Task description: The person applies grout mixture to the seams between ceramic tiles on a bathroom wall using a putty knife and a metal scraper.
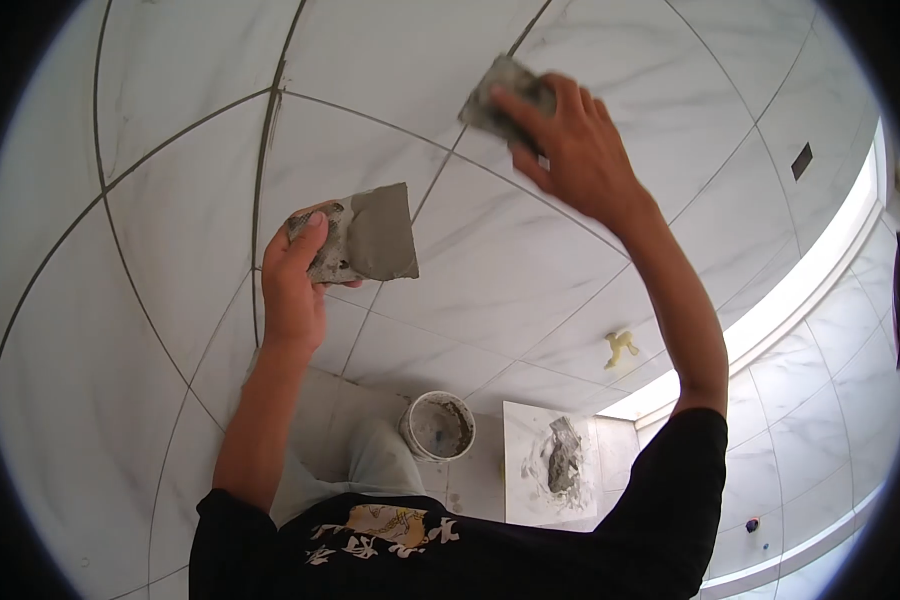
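My left hand (300, 260) grips a flat, square plate (380, 232) that carries a smooth layer of grey paste on its right part. Higher up and to the right, my right hand (580, 145) holds a grey, smeared scraper (505, 100) against the white marbled wall tiles (510, 240). The scraper lies over a dark joint between tiles, and it is slightly blurred. Its far edge points up and left, and my fingers cover its right side.
Below, a round bucket (438, 426) with grey residue stands on the floor beside my leg. Right of it, a white board (520, 470) bears a heap of grey paste. A yellow tap-like fitting (620, 348) and a dark rectangular opening (802, 161) show on the tiled wall.
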Available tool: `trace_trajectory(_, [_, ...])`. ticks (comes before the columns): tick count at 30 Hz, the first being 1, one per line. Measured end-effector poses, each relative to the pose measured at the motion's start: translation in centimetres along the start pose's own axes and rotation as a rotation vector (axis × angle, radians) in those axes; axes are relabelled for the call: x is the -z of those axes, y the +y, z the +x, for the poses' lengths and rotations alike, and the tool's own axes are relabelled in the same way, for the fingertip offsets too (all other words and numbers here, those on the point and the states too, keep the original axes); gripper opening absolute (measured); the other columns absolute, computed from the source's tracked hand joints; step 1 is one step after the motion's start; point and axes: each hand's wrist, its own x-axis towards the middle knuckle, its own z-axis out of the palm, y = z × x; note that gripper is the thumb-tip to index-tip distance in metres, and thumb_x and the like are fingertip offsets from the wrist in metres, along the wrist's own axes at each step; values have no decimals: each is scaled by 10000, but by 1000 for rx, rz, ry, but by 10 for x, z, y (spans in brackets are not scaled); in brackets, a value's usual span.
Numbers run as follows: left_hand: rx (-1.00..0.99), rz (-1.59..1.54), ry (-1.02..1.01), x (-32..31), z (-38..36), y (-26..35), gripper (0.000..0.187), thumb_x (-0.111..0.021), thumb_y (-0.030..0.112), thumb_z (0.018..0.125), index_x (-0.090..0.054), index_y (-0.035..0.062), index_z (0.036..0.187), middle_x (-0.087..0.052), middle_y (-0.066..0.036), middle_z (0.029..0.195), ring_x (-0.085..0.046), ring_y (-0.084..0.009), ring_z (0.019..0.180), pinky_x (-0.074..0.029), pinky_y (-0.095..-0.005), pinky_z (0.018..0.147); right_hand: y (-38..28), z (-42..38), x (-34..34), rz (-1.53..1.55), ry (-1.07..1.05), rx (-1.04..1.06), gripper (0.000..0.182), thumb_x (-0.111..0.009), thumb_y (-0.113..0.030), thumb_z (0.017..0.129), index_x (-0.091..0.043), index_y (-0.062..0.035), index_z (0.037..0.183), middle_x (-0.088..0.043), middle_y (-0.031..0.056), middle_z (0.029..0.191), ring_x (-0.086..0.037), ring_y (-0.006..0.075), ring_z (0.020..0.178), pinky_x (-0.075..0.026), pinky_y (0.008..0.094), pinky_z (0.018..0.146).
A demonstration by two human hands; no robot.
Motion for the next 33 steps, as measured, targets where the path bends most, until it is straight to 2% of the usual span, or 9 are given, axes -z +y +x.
trace_trajectory(4, [89,-54,44,7,-2,-13,353,-579,310,979,-611,12,1165,-696,-75,969,-684,-162,809,-553,-332,608,47,27,-52,-162,101,-44,622,-719,-220,855,-503,-274,1435,-474,197,1308,-565,357,1057,-478,462,923])
trace_trajectory(10, [112,-71,95,44,0,-14,345,-590,315,975,-614,15,1143,-698,-69,960,-683,-159,813,-551,-322,615,13,12,-37,-287,-300,-204,623,-753,-358,813,-521,-231,1377,-506,224,1119,-648,399,887,-561,463,755])
trace_trajectory(16, [146,-59,110,28,2,-24,361,-588,321,976,-619,4,1145,-704,-73,952,-686,-154,779,-559,-309,601,33,94,13,-166,70,-564,524,-642,-399,872,-585,-18,1228,-623,297,1047,-636,455,980,-531,541,829])
trace_trajectory(18, [172,-92,118,25,-1,-26,387,-577,311,978,-614,-5,1198,-704,-74,987,-688,-153,808,-564,-306,606,25,87,-4,-138,23,-503,559,-643,-406,872,-567,-18,1267,-631,300,1048,-638,452,981,-530,533,830])
trace_trajectory(20, [155,-100,134,28,-1,-27,420,-582,310,975,-589,-11,1246,-695,-78,1017,-690,-158,824,-574,-311,617,17,60,-57,-246,-61,-476,626,-691,-459,831,-506,-202,1372,-526,299,1195,-691,437,785,-578,499,657])
trace_trajectory(24, [184,-93,141,35,-5,-26,461,-587,301,965,-562,-14,1302,-683,-83,1061,-690,-162,868,-584,-313,634,-45,-7,-88,-96,-364,-304,669,-720,-437,796,-510,-193,1383,-523,288,1093,-658,373,612,-548,477,531])
trace_trajectory(26, [172,-85,145,36,-6,-23,461,-589,300,961,-563,-12,1300,-682,-84,1064,-688,-161,883,-584,-313,638,-47,-3,-76,-57,-413,-320,669,-739,-376,806,-493,-209,1405,-515,247,1064,-654,347,671,-553,463,560])
trace_trajectory(28, [177,-75,131,36,-8,-25,461,-591,300,958,-565,-10,1298,-682,-86,1067,-686,-160,897,-584,-313,641,-29,4,-77,-108,6,-109,659,-753,-302,814,-487,-221,1411,-506,219,1075,-653,332,784,-560,428,591])
trace_trajectory(33, [169,-87,144,33,-10,-26,466,-598,308,953,-568,-5,1297,-682,-84,1062,-689,-158,877,-581,-301,633,-23,-18,-91,-120,-278,-215,684,-766,-285,778,-485,-184,1394,-518,236,1076,-664,353,770,-582,435,635])
